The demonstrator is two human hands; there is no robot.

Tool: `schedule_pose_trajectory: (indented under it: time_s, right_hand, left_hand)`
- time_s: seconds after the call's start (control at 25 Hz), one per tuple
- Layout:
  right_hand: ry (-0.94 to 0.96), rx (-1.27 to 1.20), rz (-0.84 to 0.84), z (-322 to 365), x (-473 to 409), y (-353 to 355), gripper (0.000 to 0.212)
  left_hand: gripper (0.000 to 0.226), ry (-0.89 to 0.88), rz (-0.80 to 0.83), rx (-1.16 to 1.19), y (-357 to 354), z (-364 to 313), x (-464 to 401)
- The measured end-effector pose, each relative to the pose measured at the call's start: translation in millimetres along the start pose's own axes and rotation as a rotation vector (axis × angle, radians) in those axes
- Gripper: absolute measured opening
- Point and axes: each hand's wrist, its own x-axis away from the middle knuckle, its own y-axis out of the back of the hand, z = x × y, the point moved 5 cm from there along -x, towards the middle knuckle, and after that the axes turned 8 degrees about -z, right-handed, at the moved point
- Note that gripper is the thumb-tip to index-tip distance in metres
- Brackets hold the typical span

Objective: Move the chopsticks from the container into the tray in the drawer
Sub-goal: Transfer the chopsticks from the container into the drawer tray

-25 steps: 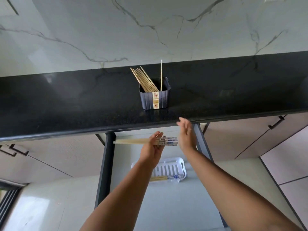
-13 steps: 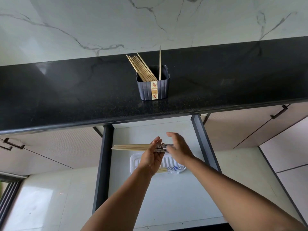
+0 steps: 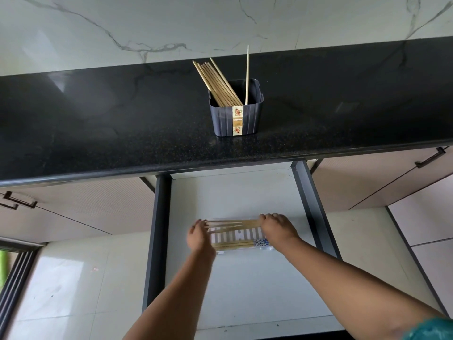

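Chopsticks lie across the tray, right hand gripping one end, left hand spread at the tips to align them.

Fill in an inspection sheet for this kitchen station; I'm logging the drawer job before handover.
Surface: black speckled countertop; open drawer below it.
Job's things: container upright on the countertop, chopsticks in container leaning left, one upright; white tray in the drawer, chopsticks in tray along its near side; held chopsticks fanned over the tray.
Clutter: nothing seen.
Grips: left hand at the fanned tips, fingers straight; right hand grips the other end.
Cables: nothing seen.
Surroundings: marble wall, closed cabinet fronts, tiled floor.
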Motion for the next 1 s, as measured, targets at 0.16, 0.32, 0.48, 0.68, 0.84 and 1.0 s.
schedule_pose_trajectory:
  time_s: [0.16,0.32,0.48,0.68,0.84,1.0]
  right_hand:
    - [-0.004,0.075,0.098,4,-6,-25,0.041]
    - [-0.032,0.047,0.134,19,-15,-32,0.037]
    - [-0.013,0.079,0.141,17,-18,-33,0.031]
    - [-0.072,-0.184,0.16,10,-11,-32,0.032]
    - [-0.069,-0.415,0.218,12,1,-37,0.043]
    - [-0.001,-0.328,0.171,19,12,-41,0.048]
  left_hand:
    - [0.023,-0.639,-0.003,-0.609,16,-36,-19]
    - [0.051,-1.101,0.579,-1.428,-9,7,-9]
    - [0.086,-1.084,0.699,-1.895,0,47,-17]
    - [0.09,-1.123,0.713,-1.985,-2,43,-17]
    - [0.096,-1.223,0.688,-1.908,-2,40,-18]
    - [0.079,-1.196,0.651,-1.968,-1,45,-22]
